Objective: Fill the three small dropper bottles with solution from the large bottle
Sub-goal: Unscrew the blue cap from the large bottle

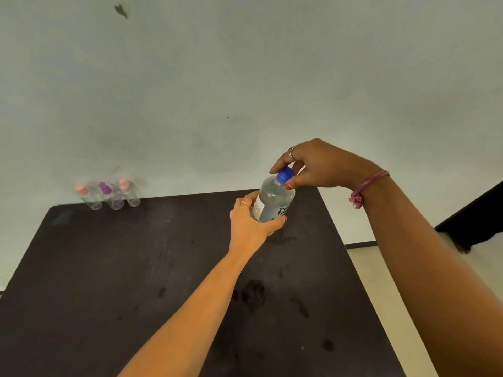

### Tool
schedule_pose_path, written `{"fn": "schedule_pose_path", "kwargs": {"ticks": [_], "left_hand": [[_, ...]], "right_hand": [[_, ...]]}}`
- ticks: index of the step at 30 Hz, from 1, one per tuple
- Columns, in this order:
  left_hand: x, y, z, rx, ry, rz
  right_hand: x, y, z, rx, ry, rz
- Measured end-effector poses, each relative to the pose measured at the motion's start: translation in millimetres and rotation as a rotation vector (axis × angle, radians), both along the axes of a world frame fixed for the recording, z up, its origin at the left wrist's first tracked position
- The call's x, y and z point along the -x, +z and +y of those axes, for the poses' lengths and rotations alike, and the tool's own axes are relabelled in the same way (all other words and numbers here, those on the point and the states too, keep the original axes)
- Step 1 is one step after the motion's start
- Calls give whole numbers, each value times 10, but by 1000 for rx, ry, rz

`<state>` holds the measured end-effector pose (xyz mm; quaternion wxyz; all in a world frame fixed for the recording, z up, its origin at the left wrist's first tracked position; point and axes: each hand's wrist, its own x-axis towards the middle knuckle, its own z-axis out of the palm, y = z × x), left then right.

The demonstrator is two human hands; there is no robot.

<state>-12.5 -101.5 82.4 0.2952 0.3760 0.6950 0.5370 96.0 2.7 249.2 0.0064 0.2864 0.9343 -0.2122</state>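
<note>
The large clear bottle [273, 199] with a white label stands near the table's far right corner. My left hand [251, 223] grips its lower body. Its blue cap [285, 175] is pinched between the thumb and fingers of my right hand [315, 165], which reaches in from above. Three small clear dropper bottles stand in a row at the far left edge, against the wall: a pink-capped one [88, 196], a purple-capped one [111, 197] and another pink-capped one [128, 194]. All three look blurred.
The dark table [136, 268] shows several smudges and stains. A pale wall [245, 77] rises right behind it. Light floor [381, 281] lies past the right edge, with a dark shape [473, 219] at far right.
</note>
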Motion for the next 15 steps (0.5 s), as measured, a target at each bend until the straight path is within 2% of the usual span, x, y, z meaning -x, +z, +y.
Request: {"fn": "schedule_pose_path", "kwargs": {"ticks": [6, 10, 13, 15], "left_hand": [[18, 109, -211, -4, -21, 12], [15, 184, -308, -7, -21, -7], [11, 234, -369, 4, -5, -18], [24, 275, -408, 2, -2, -28]], "right_hand": [[75, 94, -212, -11, -121, -56], [92, 144, -329, -126, -23, -51], [90, 193, -392, -79, -5, -69], [106, 212, -436, -29, -77, -84]]}}
